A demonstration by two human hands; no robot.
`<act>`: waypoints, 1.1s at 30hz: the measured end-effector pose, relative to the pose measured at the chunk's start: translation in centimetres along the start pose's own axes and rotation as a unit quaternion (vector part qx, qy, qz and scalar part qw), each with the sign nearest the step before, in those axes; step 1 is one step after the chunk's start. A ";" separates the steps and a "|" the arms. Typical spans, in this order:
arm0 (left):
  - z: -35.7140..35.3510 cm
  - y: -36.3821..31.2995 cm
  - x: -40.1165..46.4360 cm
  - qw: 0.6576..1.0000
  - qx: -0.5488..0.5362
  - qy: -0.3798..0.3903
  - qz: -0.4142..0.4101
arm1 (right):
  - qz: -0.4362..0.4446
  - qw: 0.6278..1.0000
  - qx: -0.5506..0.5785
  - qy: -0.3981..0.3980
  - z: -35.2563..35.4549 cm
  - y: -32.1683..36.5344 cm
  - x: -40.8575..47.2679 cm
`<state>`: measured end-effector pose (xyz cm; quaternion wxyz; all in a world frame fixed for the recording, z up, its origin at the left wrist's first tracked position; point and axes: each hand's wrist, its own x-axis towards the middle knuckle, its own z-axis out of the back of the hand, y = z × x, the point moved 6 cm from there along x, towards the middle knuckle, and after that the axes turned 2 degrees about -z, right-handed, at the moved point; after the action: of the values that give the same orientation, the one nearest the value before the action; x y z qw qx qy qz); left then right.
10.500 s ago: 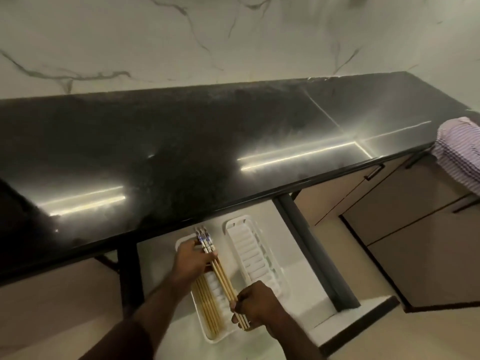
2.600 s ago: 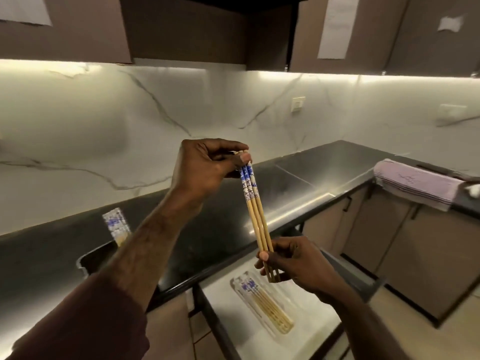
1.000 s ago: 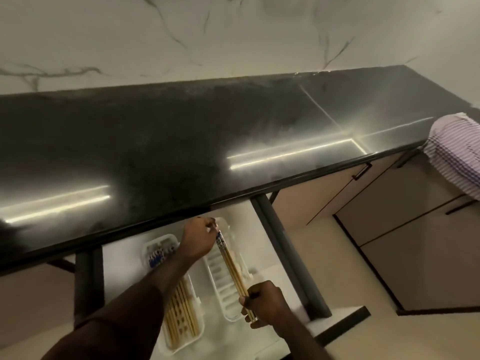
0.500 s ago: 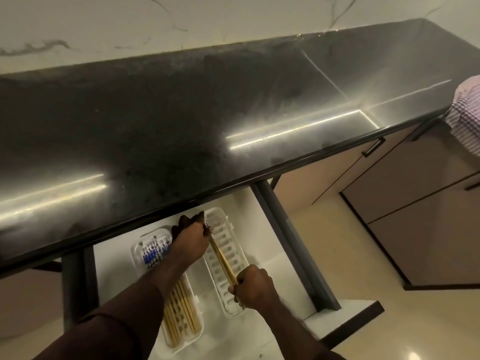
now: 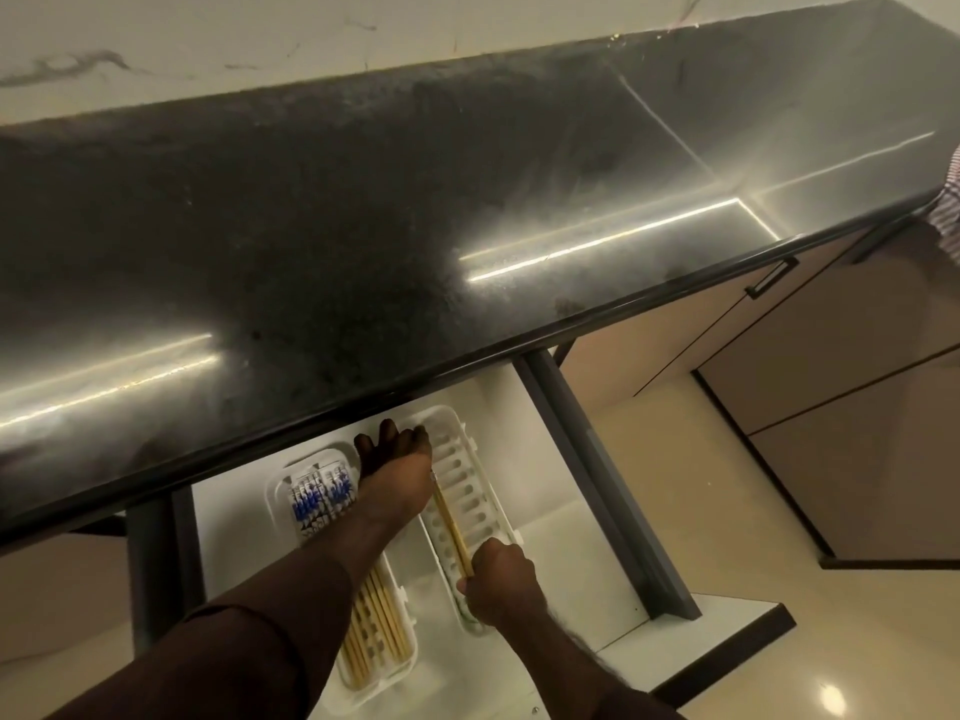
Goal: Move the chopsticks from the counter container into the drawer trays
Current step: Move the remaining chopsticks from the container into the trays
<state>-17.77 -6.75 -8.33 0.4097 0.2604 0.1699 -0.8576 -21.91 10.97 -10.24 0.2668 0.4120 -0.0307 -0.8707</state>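
Head view: left hand [image 5: 397, 478] spreads flat over the chopsticks' [image 5: 451, 524] far ends, right hand [image 5: 496, 579] pinches their near tips, lowering them level into the right tray [image 5: 480, 491]; beside the left forearm, left tray [image 5: 280, 491] holds others.

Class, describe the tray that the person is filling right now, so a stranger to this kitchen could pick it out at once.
Below the black counter an open white drawer holds two white slotted trays side by side. Take the right tray, between the two hands. Unlike the left tray, packed with blue-patterned chopsticks, its slots are nearly all bare.
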 end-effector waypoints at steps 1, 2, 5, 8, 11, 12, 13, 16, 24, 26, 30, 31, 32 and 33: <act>0.1 -0.2 -0.1 1.000 0.008 -0.009 -0.003 | 0.001 1.000 -0.009 -0.001 -0.1 0.1 0.1; 0.4 -0.4 -0.3 0.999 0.014 -0.034 -0.013 | 0.003 1.000 -0.016 -0.003 -0.2 0.2 0.3; 0.9 -0.9 -0.8 0.994 0.024 -0.102 -0.033 | 0.012 0.999 -0.033 -0.004 -0.4 0.4 0.7; -0.2 -0.8 -0.6 0.998 -0.006 -0.059 -0.017 | 0.018 0.999 -0.042 -0.008 -0.6 0.5 0.9; -1.0 -0.6 -0.1 1.000 -0.007 -0.014 -0.002 | 0.029 0.998 -0.045 -0.021 -0.6 0.6 0.9; -1.0 -0.6 0.0 1.000 0.004 -0.011 0.001 | 0.035 0.998 -0.050 -0.025 -0.7 0.6 0.9; -1.1 -0.6 0.1 1.000 0.014 -0.008 0.003 | 0.040 0.997 -0.056 -0.028 -0.8 0.6 0.8; -1.2 -0.5 0.3 1.000 0.026 -0.001 0.013 | 0.054 0.996 -0.063 -0.043 -1.0 0.7 0.5; -1.5 -0.6 0.4 0.999 0.026 -0.005 0.017 | 0.096 0.992 -0.036 -0.074 -0.9 0.8 0.1; -1.7 -0.6 0.3 0.999 0.038 -0.008 0.007 | 0.107 0.990 -0.025 -0.083 -0.7 1.0 -0.1; -1.7 -0.3 0.6 0.999 -0.032 -0.007 0.021 | 0.137 0.987 -0.013 -0.079 -0.6 1.5 -0.4; -1.5 -0.4 0.7 0.999 -0.027 -0.010 0.021 | 0.141 0.987 -0.013 -0.077 -0.5 1.5 -0.4; -1.4 -0.4 0.6 0.999 -0.024 -0.013 0.022 | 0.144 0.987 -0.011 -0.077 -0.3 1.5 -0.4; -1.4 -0.4 0.7 0.999 -0.027 -0.014 0.024 | 0.145 0.986 -0.008 -0.078 -0.2 1.5 -0.3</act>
<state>-18.04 -6.20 -9.80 0.4391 0.2409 0.1808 -0.8464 -20.93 9.87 -9.72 0.3905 0.3321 -0.1035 -0.8524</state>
